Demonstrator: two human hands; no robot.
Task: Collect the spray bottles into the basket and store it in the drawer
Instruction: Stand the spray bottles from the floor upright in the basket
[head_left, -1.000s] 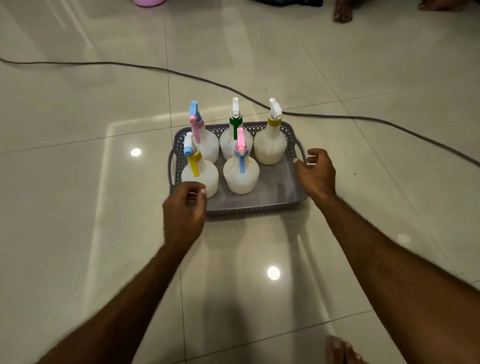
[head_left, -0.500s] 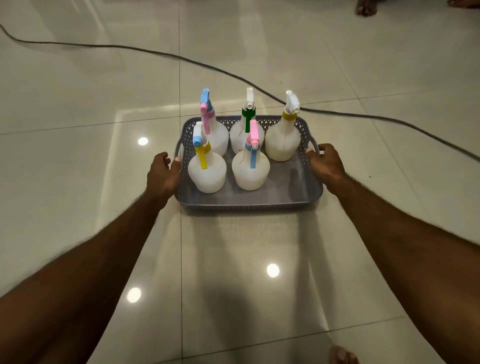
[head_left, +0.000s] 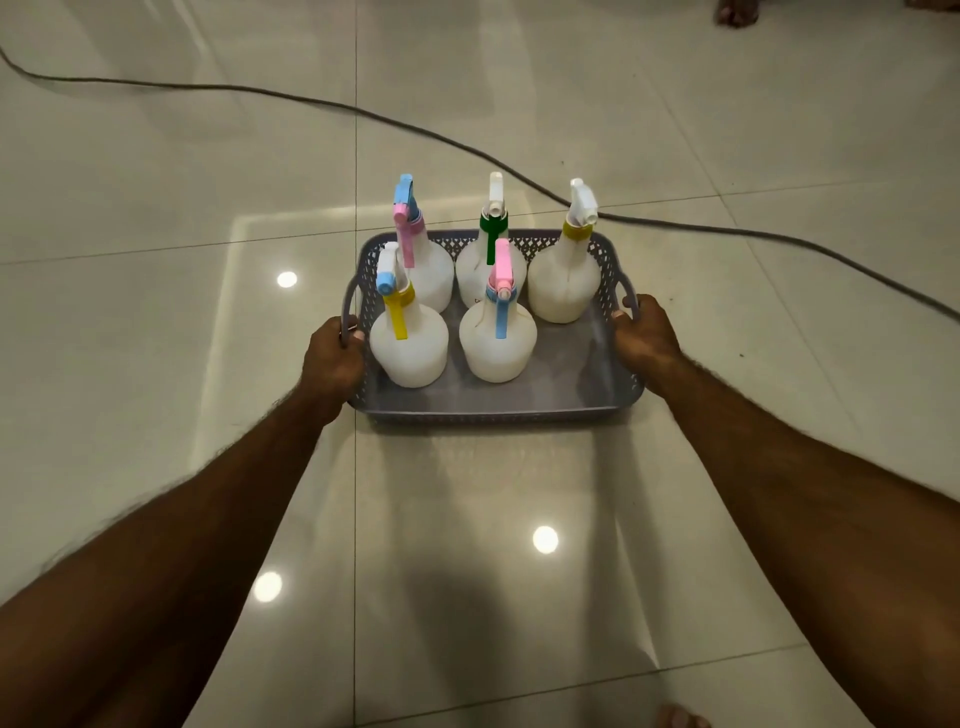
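- Head view, looking down: the grey basket (head_left: 498, 408) sits on the tiled floor (head_left: 156, 338) with five spray bottles standing upright inside it, three along the far edge and two nearer the front-left corner.
- My left hand (head_left: 332, 358) is curled shut around the basket's left handle; my right hand (head_left: 644, 338) is closed on the right handle.
- The front-right corner of the basket is bare, so I judge the load sits heavier toward the left and far edges.
- To lift well, I should raise both handles together and keep the rim level, since the tall bottles look top-heavy and could tip against each other.
- The yellow-trigger bottle (head_left: 408, 343) stands just beside my left fingers, so I should avoid nudging it with my knuckles.
- A cable (head_left: 779, 241) runs across the floor just beyond the far edge; I should watch my feet when I carry.
- No drawer is in view, so I must look for it after lifting.
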